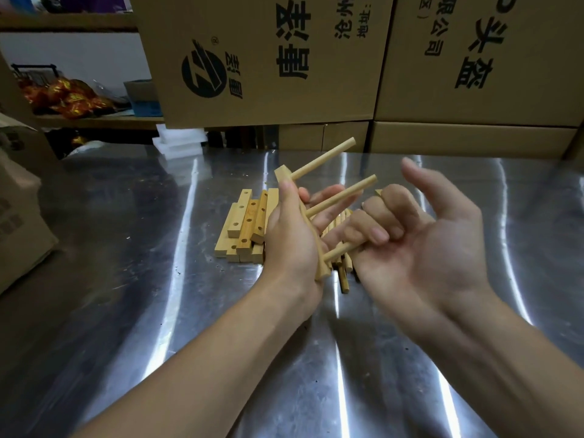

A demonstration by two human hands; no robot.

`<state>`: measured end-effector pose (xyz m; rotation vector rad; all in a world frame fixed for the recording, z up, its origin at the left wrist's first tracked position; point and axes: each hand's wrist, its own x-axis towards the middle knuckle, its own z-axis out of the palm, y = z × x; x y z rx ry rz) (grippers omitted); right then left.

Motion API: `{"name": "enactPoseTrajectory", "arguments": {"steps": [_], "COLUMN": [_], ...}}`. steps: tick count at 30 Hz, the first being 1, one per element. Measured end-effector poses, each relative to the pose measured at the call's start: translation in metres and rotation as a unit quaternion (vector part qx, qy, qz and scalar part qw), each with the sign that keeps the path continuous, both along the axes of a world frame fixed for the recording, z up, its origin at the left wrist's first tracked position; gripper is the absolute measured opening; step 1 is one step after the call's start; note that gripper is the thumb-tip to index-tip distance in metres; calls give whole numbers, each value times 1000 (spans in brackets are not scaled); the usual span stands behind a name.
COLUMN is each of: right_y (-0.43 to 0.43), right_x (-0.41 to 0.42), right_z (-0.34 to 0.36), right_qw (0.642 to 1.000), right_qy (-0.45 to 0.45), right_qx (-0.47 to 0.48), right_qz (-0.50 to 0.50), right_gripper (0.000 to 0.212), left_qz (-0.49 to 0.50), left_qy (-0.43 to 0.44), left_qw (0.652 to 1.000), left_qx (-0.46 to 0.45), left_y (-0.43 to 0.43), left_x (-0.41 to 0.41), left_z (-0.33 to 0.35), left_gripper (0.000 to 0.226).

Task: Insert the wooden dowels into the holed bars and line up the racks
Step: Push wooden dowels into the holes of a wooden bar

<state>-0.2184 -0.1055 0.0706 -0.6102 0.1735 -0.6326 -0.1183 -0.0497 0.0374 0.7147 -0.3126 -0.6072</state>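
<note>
My left hand [292,238] grips a holed wooden bar [311,245] held above the steel table, tilted on end. Three dowels stick out of the bar to the right: a top dowel [325,159], a middle dowel [343,196] and a bottom dowel [339,251]. My right hand [407,238] has its curled fingers wrapped round the bottom dowel, thumb raised and palm turned up. Below the hands lie a stack of several holed bars [245,224] and a heap of loose dowels [343,279], mostly hidden by my fingers.
Large printed cardboard boxes [268,58] stand along the back of the steel table [221,327]. White foam pieces [180,142] lie at the back left. Another carton [19,216] sits at the left edge. Shelves with red-gold wrapped items [66,96] are behind.
</note>
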Motion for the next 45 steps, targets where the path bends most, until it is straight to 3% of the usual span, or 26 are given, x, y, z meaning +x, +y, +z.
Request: {"name": "enactPoseTrajectory", "arguments": {"steps": [4,10,14,18,22,26,31,34,36,39,42,43,45], "right_y": [4,2,9,8,7,0,-13,-31,-40,-50,-54,-58,-66], "right_x": [6,12,16,21,22,21,14,8,7,9,6,5,6], "right_z": [-2,-1,-4,-3,-6,-12,-7,-8,-14,-27,-37,-39,-41], "right_qw": [995,995,994,993,991,997,996,996,988,946,808,762,705], "right_qy": [34,29,9,17,14,21,10,-10,23,123,197,203,220], "right_qx": [-78,-70,-83,-96,-98,-57,-69,-64,-118,-262,-520,-579,-636], "right_qz": [-51,-61,-75,-70,-89,-54,-49,-64,-97,-146,-195,-206,-224], "right_gripper": [52,39,48,24,20,21,49,34,20,51,84,95,112], "left_qz": [-17,-8,10,-13,0,29,72,81,65,36,20,22,20], "left_qy": [-17,11,23,15,16,-56,-177,-222,-195,-138,-115,-111,-112], "left_qw": [1000,999,999,998,998,998,978,961,971,987,992,993,993], "left_qx": [11,-33,-46,-51,-53,-16,88,142,124,69,47,45,45], "left_y": [-1,-3,0,1,0,0,-1,3,4,4,7,8,9], "left_x": [-8,-17,-10,-11,-15,-16,-4,3,5,9,14,17,24], "left_z": [-4,0,4,5,5,-1,-1,0,2,-1,-5,-5,-5], "left_gripper": [38,35,36,37,36,39,41,32,30,29,34,35,33]}}
